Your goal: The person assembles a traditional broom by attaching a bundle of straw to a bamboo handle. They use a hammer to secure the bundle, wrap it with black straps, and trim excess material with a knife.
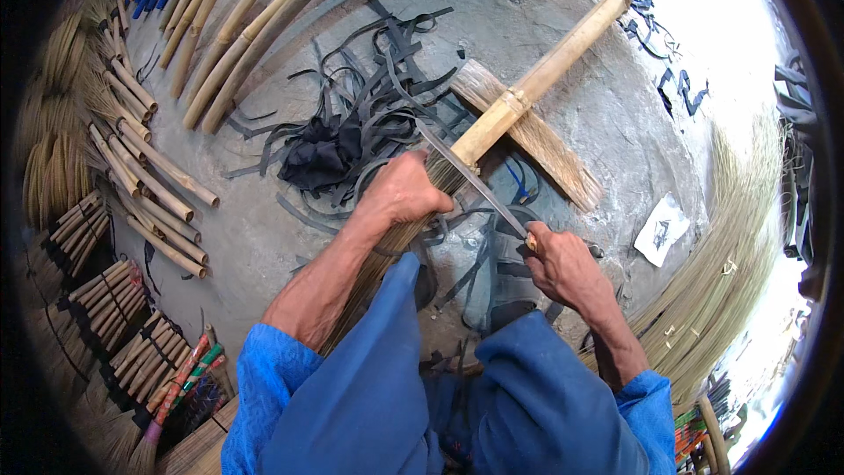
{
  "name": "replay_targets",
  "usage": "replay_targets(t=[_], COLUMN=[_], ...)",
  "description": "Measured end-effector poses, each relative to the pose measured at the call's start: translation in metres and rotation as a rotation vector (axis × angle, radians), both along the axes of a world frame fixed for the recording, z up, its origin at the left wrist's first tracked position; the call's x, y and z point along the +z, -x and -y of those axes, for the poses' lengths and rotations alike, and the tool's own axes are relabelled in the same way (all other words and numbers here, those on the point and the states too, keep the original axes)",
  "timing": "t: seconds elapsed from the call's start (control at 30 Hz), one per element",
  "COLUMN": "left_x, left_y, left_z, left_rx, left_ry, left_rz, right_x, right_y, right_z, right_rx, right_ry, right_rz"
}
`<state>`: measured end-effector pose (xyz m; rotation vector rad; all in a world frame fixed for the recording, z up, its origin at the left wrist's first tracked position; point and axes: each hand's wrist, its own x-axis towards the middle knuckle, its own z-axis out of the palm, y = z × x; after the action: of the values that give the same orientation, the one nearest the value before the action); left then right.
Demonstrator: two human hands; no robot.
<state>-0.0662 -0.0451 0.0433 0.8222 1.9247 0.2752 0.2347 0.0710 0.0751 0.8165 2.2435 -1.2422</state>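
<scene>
My left hand [403, 192] is closed round a bundle of dark grass stalks [447, 174], which runs down past my left leg. A bamboo pole [567, 54] meets the bundle's upper end and lies across a rough wooden block [561, 155]. In my right hand [567, 268] is the handle of a knife [482, 186]. Its long, thin blade slants up and left across the place where pole and stalks meet. Whether the edge touches them, I cannot tell. Black rubber-like strips [400, 79] lie heaped just beyond my left hand.
Bamboo poles [251, 31] lie at the upper left. Grass brooms with bamboo handles [167, 198] and tied bamboo bundles [114, 303] line the left side. Long pale grass [703, 308] spreads along the right, near a white paper [661, 230] on the grey floor [629, 136].
</scene>
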Motion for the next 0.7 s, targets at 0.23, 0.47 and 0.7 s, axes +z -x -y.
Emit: replay_targets(t=[0.23,0.47,0.7], left_x=[-0.007,0.007,0.019], left_y=[0.01,-0.021,-0.03], left_z=[0.005,0.002,0.001], left_rx=[0.125,0.045,0.08], left_ry=[0.023,0.056,0.057], left_rz=[0.286,-0.135,-0.165], right_x=[0.003,-0.001,-0.002], right_y=[-0.004,0.01,0.072], right_z=[-0.004,0.004,0.024], right_rx=[-0.069,-0.401,-0.477], right_ry=[-0.137,-0.084,0.11], right_rz=[-0.033,-0.149,-0.453])
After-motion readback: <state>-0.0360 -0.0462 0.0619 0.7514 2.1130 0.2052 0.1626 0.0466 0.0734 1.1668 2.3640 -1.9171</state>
